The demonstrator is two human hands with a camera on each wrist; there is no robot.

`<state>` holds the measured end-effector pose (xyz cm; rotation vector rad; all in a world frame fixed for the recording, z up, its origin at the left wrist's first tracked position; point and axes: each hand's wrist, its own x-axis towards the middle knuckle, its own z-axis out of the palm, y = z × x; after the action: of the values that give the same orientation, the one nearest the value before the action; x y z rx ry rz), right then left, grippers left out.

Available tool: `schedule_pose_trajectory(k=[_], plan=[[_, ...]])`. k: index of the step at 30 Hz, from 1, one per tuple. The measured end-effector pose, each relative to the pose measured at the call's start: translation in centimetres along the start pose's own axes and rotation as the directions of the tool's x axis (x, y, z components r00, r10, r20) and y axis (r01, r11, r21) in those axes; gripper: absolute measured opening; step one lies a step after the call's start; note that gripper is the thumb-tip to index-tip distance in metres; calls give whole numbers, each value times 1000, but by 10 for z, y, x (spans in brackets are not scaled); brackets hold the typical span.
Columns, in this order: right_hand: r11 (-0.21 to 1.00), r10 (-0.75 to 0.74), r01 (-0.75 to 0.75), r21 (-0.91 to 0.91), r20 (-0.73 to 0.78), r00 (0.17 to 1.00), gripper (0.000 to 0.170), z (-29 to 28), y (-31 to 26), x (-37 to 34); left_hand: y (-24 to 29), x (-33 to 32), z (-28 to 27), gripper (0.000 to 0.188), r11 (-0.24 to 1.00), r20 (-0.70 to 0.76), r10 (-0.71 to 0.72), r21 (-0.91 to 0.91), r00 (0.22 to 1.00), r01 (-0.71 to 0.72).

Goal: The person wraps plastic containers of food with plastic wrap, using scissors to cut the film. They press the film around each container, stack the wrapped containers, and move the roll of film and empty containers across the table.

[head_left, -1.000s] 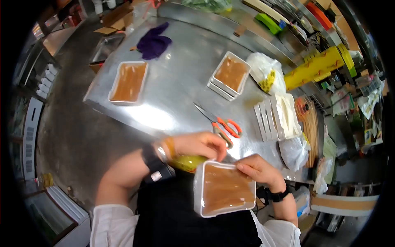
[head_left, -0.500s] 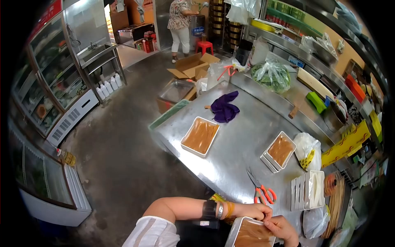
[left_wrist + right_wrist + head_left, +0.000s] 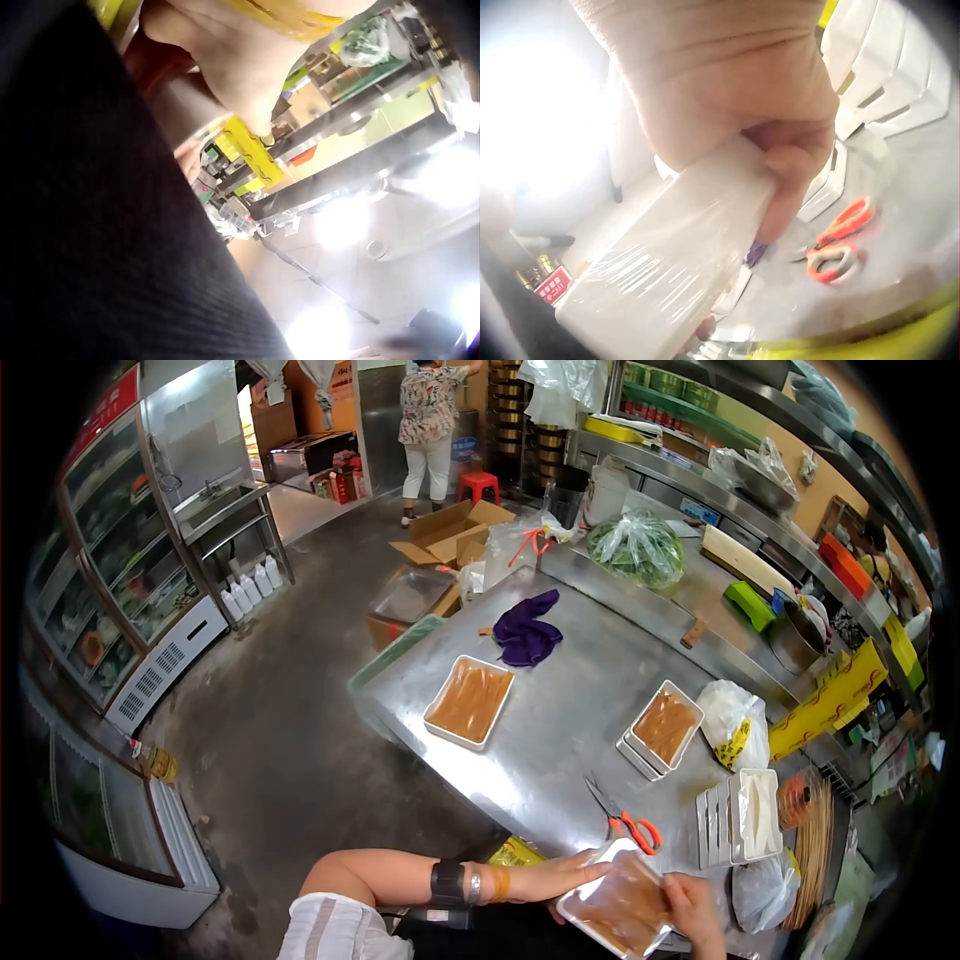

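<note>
A white rectangular tray of flat brown food (image 3: 620, 905), wrapped in clear film, is held tilted over the table's front edge. My left hand (image 3: 560, 877) grips its left side, fingers lying along the upper rim. On the opposite side my right hand (image 3: 695, 910) holds the rim; the right wrist view shows its fingers (image 3: 784, 187) curled round the tray's end and creased film along the white wall (image 3: 667, 247). Orange-handled scissors (image 3: 628, 825) lie just beyond the held tray. In the left wrist view, dark cloth covers much of the scene and the left fingertips are hidden.
On the metal table (image 3: 540, 760) are another brown-filled tray (image 3: 468, 702), a small tray stack (image 3: 662, 728), a purple cloth (image 3: 528, 628), upright white trays (image 3: 740, 815), a white bag (image 3: 735, 720) and thin sticks (image 3: 812, 850). A person (image 3: 428, 435) stands far back.
The held tray has tipped and turned, and my left hand has gone from fingers bunched at the film's corner to lying along the rim. The head view has swung up and left.
</note>
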<state>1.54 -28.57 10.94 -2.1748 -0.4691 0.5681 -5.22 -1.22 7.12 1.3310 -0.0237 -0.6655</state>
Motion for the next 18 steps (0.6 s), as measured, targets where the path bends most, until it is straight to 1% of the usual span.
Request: schedule_pose_trajectory(k=[1, 2, 4, 5, 7, 8, 9, 12, 15, 17, 18], plan=[[994, -64, 63, -95, -1, 998, 40, 7, -8, -1, -9, 4, 5, 77, 997, -97, 50, 56, 994, -44], [991, -65, 67, -115, 22, 998, 40, 11, -17, -2, -32, 19, 3, 76, 985, -169, 168, 56, 971, -161], [986, -62, 72, -152, 67, 996, 38, 16, -30, -5, -30, 20, 1, 70, 984, -183, 179, 29, 967, -177], [975, -83, 93, -203, 59, 995, 37, 18, -32, -5, -28, 21, 0, 68, 983, -193, 184, 14, 964, -184], [959, -124, 132, -251, 49, 991, 36, 19, -32, -5, -3, 18, -1, 60, 991, -107, 97, -78, 990, -106], [949, -149, 156, -276, 45, 988, 36, 19, -34, -3, 1, 20, 0, 60, 976, -113, 80, -192, 990, -101], [957, -102, 111, -270, 48, 994, 33, 17, -39, -5, 6, 22, 1, 59, 948, -119, 63, -303, 991, -96], [897, -176, 181, -402, 50, 983, 30, 14, -44, -6, 15, 27, -5, 49, 895, 84, -24, -443, 996, 59], [883, -181, 206, -422, 98, 979, 27, 14, -51, -5, 9, 44, -25, 45, 979, 279, -116, -131, 953, 158], [858, -199, 238, -455, 133, 971, 25, 15, -51, -2, 1, 61, -45, 44, 969, 421, -236, 35, 876, 244], [845, -208, 255, -471, 152, 966, 25, 16, -51, 0, 7, 62, -48, 44, 953, 478, -302, 122, 825, 278]])
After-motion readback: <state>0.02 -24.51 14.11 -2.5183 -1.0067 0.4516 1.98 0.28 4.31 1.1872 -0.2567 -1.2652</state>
